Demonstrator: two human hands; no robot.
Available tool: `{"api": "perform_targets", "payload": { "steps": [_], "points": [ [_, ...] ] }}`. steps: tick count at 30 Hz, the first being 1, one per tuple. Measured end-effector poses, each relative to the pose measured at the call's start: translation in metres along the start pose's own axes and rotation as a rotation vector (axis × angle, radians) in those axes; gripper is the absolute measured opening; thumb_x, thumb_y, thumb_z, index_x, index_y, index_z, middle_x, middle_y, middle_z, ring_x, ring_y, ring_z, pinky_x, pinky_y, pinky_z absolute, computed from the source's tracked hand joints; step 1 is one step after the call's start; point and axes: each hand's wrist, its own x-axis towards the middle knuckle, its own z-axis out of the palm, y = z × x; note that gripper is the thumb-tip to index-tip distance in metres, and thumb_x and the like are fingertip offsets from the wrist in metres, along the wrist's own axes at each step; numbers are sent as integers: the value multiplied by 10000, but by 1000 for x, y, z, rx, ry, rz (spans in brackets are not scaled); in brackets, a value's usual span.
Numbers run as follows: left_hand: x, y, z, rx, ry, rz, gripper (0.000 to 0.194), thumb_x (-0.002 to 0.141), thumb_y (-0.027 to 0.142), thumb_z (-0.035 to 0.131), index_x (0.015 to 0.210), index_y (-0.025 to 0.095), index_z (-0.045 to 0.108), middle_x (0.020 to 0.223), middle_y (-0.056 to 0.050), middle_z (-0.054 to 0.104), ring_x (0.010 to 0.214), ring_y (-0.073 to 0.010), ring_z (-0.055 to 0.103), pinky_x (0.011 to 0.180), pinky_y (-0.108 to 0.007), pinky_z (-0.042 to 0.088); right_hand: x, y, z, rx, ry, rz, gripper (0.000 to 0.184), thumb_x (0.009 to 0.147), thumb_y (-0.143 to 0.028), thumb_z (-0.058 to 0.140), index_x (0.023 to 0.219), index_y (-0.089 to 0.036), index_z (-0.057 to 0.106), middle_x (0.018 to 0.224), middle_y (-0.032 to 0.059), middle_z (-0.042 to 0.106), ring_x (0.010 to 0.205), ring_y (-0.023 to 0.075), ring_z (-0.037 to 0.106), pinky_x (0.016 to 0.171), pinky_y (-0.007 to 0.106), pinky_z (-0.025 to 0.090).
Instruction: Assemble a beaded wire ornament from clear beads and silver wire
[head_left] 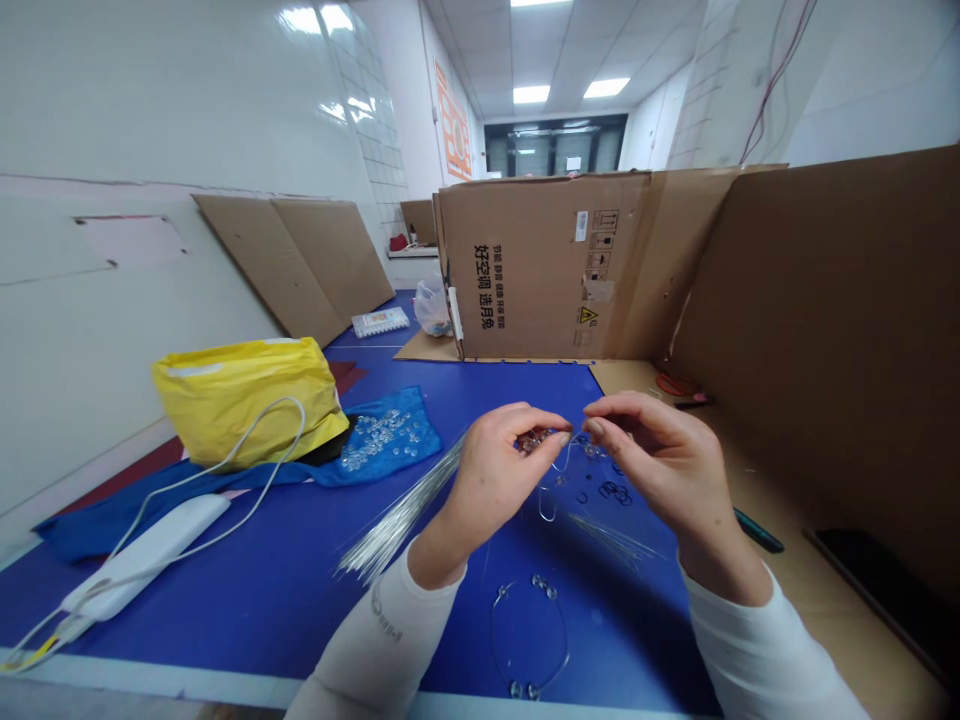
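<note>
My left hand (499,465) is raised over the blue table with its thumb and index finger pinched together. A thin curved wire (564,458) seems to come from that pinch. Close by, my right hand (667,455) pinches too, its fingertips a small gap from the left ones; what it grips is too small to make out. Clear beads (589,447) lie behind the fingers, partly hidden. Below the hands are a bent wire piece (547,506) and black rings (615,492). Nearer me lies a wire loop (493,635) with several clear beads on it.
A bundle of straight wires (405,520) lies left of my hands, a smaller one (611,538) below them. Clear beads (379,440) rest on blue cloth near a yellow bag (251,400). A white power strip (150,560) trails cable. Cardboard (540,270) walls the back and right.
</note>
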Motion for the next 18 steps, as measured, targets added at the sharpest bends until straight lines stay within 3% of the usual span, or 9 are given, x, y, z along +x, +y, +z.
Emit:
{"api": "perform_targets", "payload": {
  "steps": [12, 18],
  "points": [
    [-2, 0, 1, 53, 18, 32, 92, 866, 126, 755, 863, 210, 793, 761, -8, 761, 654, -142, 655, 643, -274, 502, 0, -3, 6, 107, 32, 82, 61, 907, -233, 722, 959, -234, 753, 845, 19, 769, 721, 162, 714, 675, 298, 592],
    [-2, 0, 1, 63, 36, 52, 88, 885, 140, 741, 845, 207, 782, 755, -10, 758, 657, -146, 657, 638, -280, 496, 0, -4, 7, 76, 34, 42, 89, 884, -208, 737, 965, -244, 745, 879, 13, 767, 751, 156, 703, 711, 296, 594]
  ]
}}
